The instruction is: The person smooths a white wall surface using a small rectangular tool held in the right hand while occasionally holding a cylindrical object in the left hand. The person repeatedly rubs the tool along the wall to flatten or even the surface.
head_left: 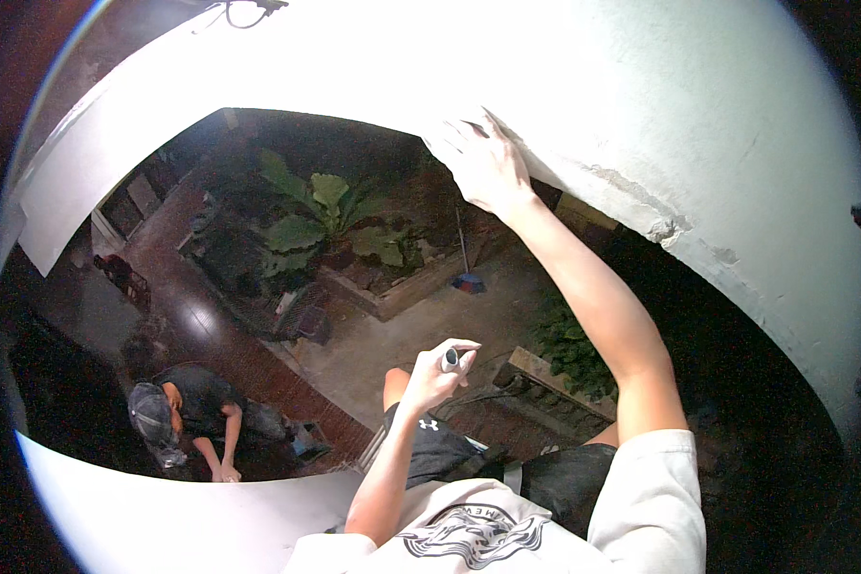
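Note:
My right hand (486,165) is raised to the white wall (584,105), its fingers stretched out along the lower edge. The bright glare there washes out the fingertips, and I see nothing gripped in them. Lower down, in front of my lap, my left hand (435,378) is closed around a short cylinder (450,360) with a dark rim and a grey round end pointing up at me. Most of that cylinder is hidden in the fist, so its kind does not show.
Chipped plaster (662,228) marks the wall's edge. Far below stand a broom (468,283), a large-leaved plant (327,196) in a bordered bed, and a bush (576,352). At lower left a person in a cap (153,416) bends over a white curved surface (191,517).

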